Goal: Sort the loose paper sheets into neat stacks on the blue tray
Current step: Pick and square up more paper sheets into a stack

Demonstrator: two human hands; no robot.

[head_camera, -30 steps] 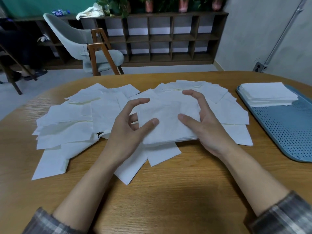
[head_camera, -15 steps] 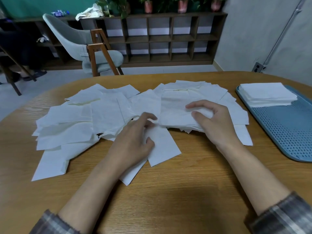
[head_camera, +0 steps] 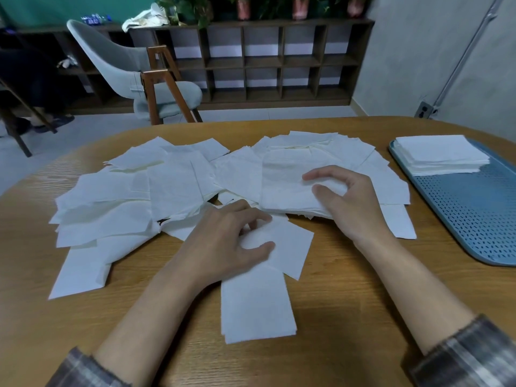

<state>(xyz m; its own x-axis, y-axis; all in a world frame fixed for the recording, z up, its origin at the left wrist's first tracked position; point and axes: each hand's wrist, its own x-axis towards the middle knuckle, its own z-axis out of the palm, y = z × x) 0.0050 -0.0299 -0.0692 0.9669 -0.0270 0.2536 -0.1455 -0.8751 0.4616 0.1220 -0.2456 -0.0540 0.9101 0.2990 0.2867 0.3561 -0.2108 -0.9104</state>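
White, thin and limp, the paper sheets (head_camera: 173, 185) strewn over the tabletop (head_camera: 349, 303) likely weigh little and slip easily, so edges suit gripping: the right hand (head_camera: 351, 208) pinches a gathered bundle (head_camera: 287, 188), the left hand (head_camera: 229, 247) seems to pinch one near sheet (head_camera: 290, 241), with the blue tray (head_camera: 474, 219) at right.

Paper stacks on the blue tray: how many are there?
1: a neat paper stack at the far end of the blue tray. Its right part is cut off; more may be hidden.
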